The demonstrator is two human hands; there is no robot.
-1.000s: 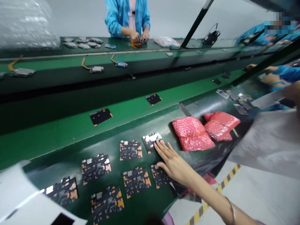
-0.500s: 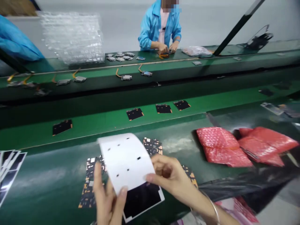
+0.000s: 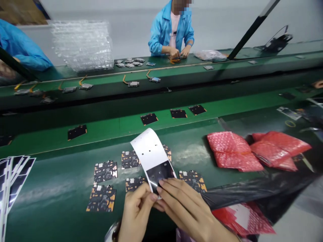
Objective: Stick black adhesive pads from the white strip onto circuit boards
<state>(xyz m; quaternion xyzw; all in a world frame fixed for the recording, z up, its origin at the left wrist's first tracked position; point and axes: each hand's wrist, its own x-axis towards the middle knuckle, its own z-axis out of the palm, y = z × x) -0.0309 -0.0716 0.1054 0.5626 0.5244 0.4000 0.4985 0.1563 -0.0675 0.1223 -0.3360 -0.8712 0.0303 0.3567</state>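
Dark green counter [image 3: 58,191], rows of black-and-orange circuit boards [image 3: 105,171] across its middle, red bubble-wrap bags [image 3: 230,151] toward the right, fanned black-and-white sheets [image 3: 11,181] along the left edge

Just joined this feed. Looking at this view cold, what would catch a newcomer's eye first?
The white sheet, with a glossy black patch at its end, stands out, held up between the left hand and right hand at the near edge of the dark green bench. Bright red bubble-wrap bags lie to the right, and black-and-orange circuit boards lie to the left.
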